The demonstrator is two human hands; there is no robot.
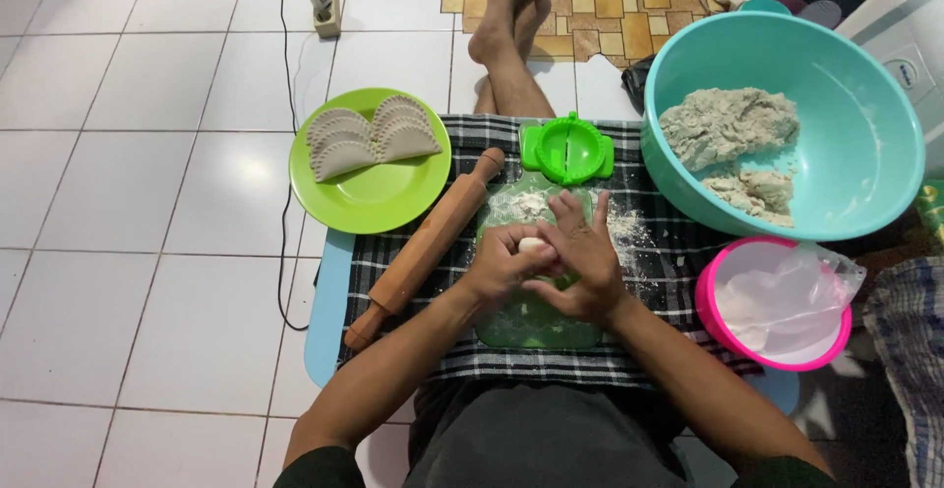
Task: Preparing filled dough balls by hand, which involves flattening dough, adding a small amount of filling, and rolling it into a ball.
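Two hands meet over a small pale ball of dough (532, 245): my left hand (501, 267) cups it from below with fingers curled around it, and my right hand (582, 264) presses over it from the other side, fingers loosely spread on top, so I see only a sliver of the dough. They work above a translucent green cutting board (536, 323) dusted with flour, which lies on a black-and-white checked cloth (649, 252). Just left of my hands a wooden rolling pin (425, 248) lies slantwise on the cloth, its far end near the green plate (379, 198) that holds several folded, crimped dumplings (369, 136). Beyond the board sits a green hinged dumpling press (567, 149), lying open. To the right, a big teal bowl (865, 134) holds a lump of greyish dough (726, 126), and nearer me a pink bowl (713, 301) carries a clear plastic bag with white flour (787, 296). On the white tiles at far left, a power strip (325, 4) trails its black cord.
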